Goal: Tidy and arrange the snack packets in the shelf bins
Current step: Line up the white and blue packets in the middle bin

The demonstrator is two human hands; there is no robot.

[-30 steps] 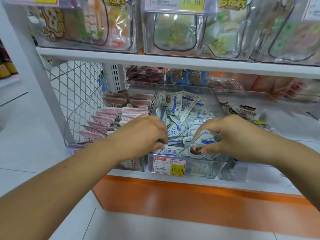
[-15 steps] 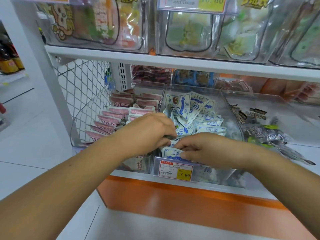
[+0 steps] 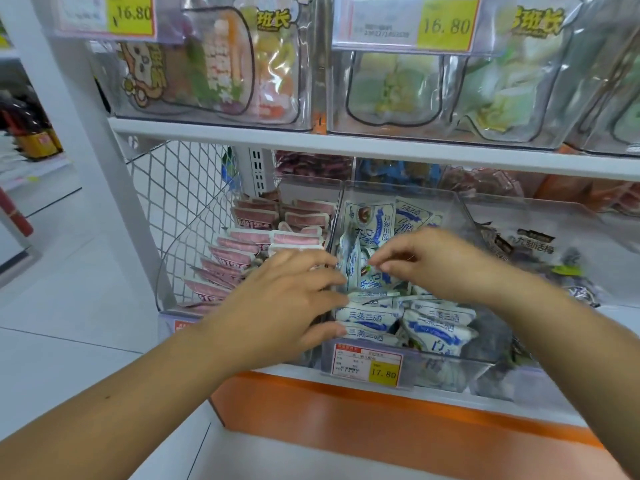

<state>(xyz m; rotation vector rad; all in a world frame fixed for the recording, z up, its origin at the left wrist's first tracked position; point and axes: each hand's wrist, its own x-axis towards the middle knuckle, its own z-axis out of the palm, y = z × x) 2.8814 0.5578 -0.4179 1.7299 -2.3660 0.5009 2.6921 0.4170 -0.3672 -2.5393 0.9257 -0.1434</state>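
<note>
White-and-blue snack packets fill the middle clear bin on the lower shelf, some lying flat at the front, others upright at the back. My left hand reaches in from the left with its fingers spread and fairly straight, fingertips touching the packets at the bin's left side. Above the middle of the pile, my right hand has curled fingers that pinch the top edge of an upright white-and-blue packet.
Pink packets stand in rows in the left bin, dark packets lie in the right bin. A 17.80 price tag hangs on the middle bin's front. A wire mesh panel closes the shelf's left end. Upper shelf bins overhang.
Both hands moved from the front row of packets further back into the bin. My left hand's fingers spread out straight. My right hand rose and now pinches an upright packet.
</note>
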